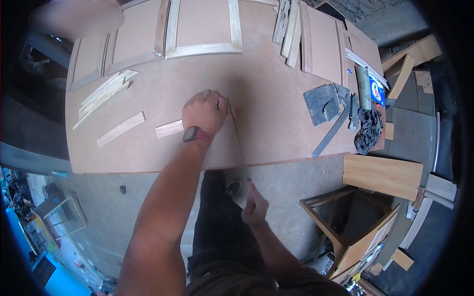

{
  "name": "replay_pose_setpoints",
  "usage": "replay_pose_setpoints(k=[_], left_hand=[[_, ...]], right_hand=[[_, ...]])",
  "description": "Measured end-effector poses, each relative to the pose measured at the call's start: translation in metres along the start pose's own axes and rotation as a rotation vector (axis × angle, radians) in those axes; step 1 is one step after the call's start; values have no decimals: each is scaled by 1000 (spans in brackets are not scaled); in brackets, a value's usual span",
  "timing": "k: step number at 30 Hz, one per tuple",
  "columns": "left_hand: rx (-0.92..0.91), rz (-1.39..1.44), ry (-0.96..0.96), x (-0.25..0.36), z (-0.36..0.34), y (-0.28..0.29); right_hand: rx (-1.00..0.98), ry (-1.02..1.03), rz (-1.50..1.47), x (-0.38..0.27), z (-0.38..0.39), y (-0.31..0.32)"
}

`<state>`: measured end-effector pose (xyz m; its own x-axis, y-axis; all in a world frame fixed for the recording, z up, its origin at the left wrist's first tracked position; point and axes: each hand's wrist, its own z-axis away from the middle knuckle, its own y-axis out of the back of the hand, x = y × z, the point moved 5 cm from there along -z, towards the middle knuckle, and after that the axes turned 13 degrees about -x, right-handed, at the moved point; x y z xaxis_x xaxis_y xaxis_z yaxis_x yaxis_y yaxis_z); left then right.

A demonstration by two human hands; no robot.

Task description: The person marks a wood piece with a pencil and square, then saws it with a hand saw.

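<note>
My left hand (206, 112) is closed in a fist on the tabletop, with a watch on its wrist. It presses down over a short pale wooden strip (169, 129), which shows on both sides of the fist. What the fingers grip is hidden. In front of the table's near edge, my right hand (255, 206) is closed, its index finger pointing forward. Something small and dark (249, 180) shows at that fingertip; its kind is unclear. A thin dark line (239, 140) runs from the strip's right end toward the table edge.
Another strip (121, 129) and a pile of slats (101, 98) lie left. Framed panels (203, 49) line the far side. Sandpaper sheets (321, 104), a black rag (369, 130) and a roll (364, 88) lie right. A wooden frame (323, 224) stands below the table's right.
</note>
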<state>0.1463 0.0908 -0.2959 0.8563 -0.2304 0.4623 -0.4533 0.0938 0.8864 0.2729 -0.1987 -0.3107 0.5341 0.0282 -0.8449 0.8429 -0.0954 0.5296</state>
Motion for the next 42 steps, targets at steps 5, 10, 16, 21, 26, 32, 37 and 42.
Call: replay_pose_setpoints(k=[5,10,16,21,26,32,37,42], left_hand=[[20,-18,-20,1,1,-4],[-55,-13,34,-5,1,-6],[-37,-51,11,0,-1,-5],[-53,-46,32,0,0,-1],[9,-56,-11,2,1,-3],[-19,-53,10,-1,-2,-8],[-27,-42,10,1,1,-3],[22,-65,16,2,1,-2]], right_hand=[[16,-36,-2,0,-44,-16],[96,79,19,5,-36,-16],[62,3,-1,7,-38,-7],[18,-18,-35,5,-33,-21],[-10,-89,-97,7,-2,-16],[82,80,68,6,-47,-24],[-7,-129,-100,1,3,-17],[92,48,-11,2,-51,-26]])
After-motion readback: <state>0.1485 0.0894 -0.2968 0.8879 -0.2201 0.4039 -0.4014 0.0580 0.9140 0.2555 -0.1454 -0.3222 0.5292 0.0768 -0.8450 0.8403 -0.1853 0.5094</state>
